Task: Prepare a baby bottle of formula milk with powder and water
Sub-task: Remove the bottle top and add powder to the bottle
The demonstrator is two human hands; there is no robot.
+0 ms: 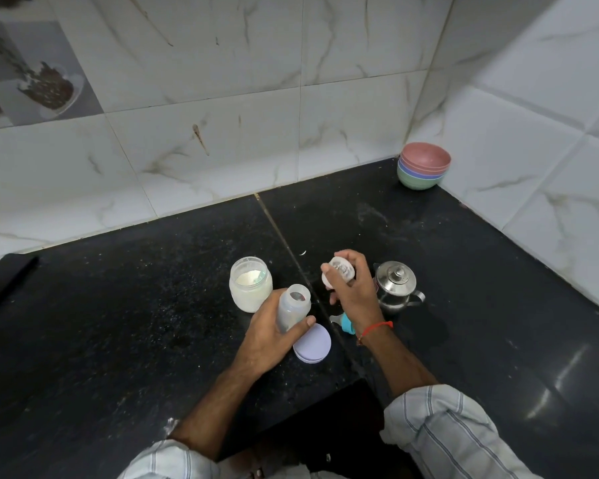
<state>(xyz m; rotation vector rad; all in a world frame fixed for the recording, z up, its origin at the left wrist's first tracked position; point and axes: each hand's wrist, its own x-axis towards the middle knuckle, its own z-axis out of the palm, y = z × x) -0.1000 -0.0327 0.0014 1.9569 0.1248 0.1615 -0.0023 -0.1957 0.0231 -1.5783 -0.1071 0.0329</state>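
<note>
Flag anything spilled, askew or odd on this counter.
Pale powdery specks are scattered on the black stone counter, thickest left of the open clear plastic powder jar and toward the back corner. Looks like spilled powder or dried residue; I cannot tell which. Nothing else stands out.

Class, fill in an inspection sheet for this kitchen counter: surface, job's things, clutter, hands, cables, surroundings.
Surface: black stone counter, powder-speckled.
Job's things: open baby bottle; open jar of powder; lidded steel pot; lilac lid lying flat; teal teat piece.
Clutter: stacked bowls in corner.
Hands: left hand grips bottle; right hand holds white cap.
Cables: nothing seen.
Surroundings: marble-look wall tiles.
</note>
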